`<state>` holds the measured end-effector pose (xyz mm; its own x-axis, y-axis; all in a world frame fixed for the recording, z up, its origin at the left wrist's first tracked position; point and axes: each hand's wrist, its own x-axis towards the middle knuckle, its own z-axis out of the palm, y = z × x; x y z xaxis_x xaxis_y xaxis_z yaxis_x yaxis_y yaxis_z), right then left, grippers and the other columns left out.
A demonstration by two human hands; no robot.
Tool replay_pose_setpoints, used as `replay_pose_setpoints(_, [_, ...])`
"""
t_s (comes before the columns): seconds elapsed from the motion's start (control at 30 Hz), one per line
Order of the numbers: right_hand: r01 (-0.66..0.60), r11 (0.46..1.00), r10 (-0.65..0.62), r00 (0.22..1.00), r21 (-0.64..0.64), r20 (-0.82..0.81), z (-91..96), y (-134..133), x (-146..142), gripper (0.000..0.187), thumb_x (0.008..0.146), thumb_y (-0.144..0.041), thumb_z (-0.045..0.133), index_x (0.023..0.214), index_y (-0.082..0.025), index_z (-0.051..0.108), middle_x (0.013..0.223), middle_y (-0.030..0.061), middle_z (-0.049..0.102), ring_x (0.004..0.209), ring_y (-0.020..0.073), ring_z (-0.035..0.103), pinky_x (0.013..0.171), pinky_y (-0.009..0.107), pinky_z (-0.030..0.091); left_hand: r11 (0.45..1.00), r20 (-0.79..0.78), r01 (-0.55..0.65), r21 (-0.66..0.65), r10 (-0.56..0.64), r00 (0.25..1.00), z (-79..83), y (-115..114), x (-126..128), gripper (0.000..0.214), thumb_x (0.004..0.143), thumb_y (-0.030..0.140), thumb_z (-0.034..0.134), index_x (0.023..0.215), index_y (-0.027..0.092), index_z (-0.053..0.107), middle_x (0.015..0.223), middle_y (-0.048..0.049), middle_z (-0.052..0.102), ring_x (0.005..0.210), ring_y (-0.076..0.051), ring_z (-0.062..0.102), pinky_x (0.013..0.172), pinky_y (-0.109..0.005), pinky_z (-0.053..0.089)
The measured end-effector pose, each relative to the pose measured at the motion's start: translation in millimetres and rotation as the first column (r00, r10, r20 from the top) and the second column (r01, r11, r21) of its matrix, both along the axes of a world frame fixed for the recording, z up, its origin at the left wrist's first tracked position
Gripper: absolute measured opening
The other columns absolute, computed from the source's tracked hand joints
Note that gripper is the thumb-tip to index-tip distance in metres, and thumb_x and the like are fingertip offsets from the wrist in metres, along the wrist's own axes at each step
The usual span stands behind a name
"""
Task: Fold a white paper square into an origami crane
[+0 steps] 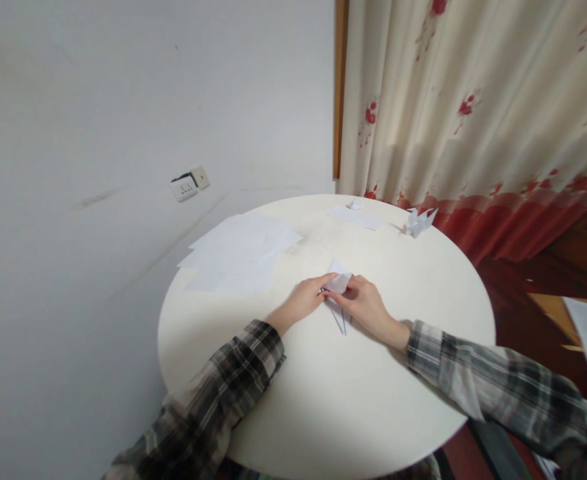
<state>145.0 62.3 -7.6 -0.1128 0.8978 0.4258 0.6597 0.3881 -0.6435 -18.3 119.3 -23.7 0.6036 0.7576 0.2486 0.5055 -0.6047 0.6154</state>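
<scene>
Near the middle of the round white table (318, 393), a folded piece of white paper (338, 283) is held between my two hands. Its narrow points stick out toward me and away from me. My left hand (304, 300) pinches the paper's left side with thumb and fingers. On the right side, my right hand (368, 308) grips it, fingers curled and thumb reaching across the front. Parts of the folds are hidden behind the fingers.
Loose sheets of white paper (238, 247) overlap at the table's left. A folded paper crane (417, 223) stands at the back right. Farther back, a smaller folded paper piece (354, 205) sits by a flat sheet (361, 219). A wall borders the left; a patterned curtain (453, 100) hangs behind.
</scene>
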Motion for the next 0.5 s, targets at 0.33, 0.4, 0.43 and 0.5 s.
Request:
replay_pose_setpoints(0.33, [-0.016, 1.000, 0.015, 1.000, -0.014, -0.012, -3.6, 3.5, -5.8, 0.027, 0.082, -0.037, 0.051, 0.067, -0.017, 0.061, 0.065, 0.0009, 0.056, 0.060, 0.0129, 0.049, 0.055, 0.024, 0.035, 1.000, -0.072, -0.021, 0.015, 0.022, 0.997, 1.4, -2.3, 3.5, 0.047, 0.073, 0.006, 0.045, 0.117, 0.022, 0.051, 0.110, -0.0035, 0.063, 0.099, -0.019, 0.058, 0.090, -0.030, 0.042])
replay_pose_setpoints(0.4, [0.031, 0.999, -0.032, 0.999, -0.016, -0.023, -0.7, 3.0, -6.5, 0.032, 0.082, -0.039, 0.049, 0.061, -0.017, 0.059, 0.057, -0.0007, 0.052, 0.054, 0.0123, 0.046, 0.052, 0.024, 0.031, 0.999, -0.074, -0.019, 0.034, 0.022, 0.997, -0.2, -1.7, 3.8, 0.041, 0.076, 0.009, 0.045, 0.114, 0.021, 0.052, 0.109, -0.0052, 0.063, 0.099, -0.020, 0.059, 0.088, -0.030, 0.043])
replay_pose_setpoints(0.43, [0.049, 0.999, -0.050, 0.998, -0.015, -0.033, 1.1, 2.5, -6.7, 0.033, 0.083, -0.039, 0.048, 0.061, -0.017, 0.058, 0.055, -0.0009, 0.051, 0.053, 0.0121, 0.044, 0.051, 0.024, 0.030, 0.999, -0.075, -0.022, 0.043, 0.025, 0.997, -0.9, -1.6, 3.8, 0.037, 0.078, 0.012, 0.046, 0.113, 0.020, 0.052, 0.108, -0.0062, 0.063, 0.098, -0.021, 0.059, 0.086, -0.031, 0.044])
replay_pose_setpoints(0.5, [0.070, 0.997, -0.071, 0.996, -0.016, -0.059, 4.7, 1.6, -7.1, 0.033, 0.083, -0.040, 0.047, 0.064, -0.017, 0.060, 0.055, -0.0009, 0.052, 0.052, 0.0118, 0.043, 0.051, 0.023, 0.029, 0.998, -0.077, -0.034, 0.054, 0.038, 0.996, -1.6, -1.8, 4.0, 0.032, 0.080, 0.016, 0.048, 0.111, 0.019, 0.052, 0.105, -0.0073, 0.064, 0.095, -0.022, 0.060, 0.083, -0.031, 0.045])
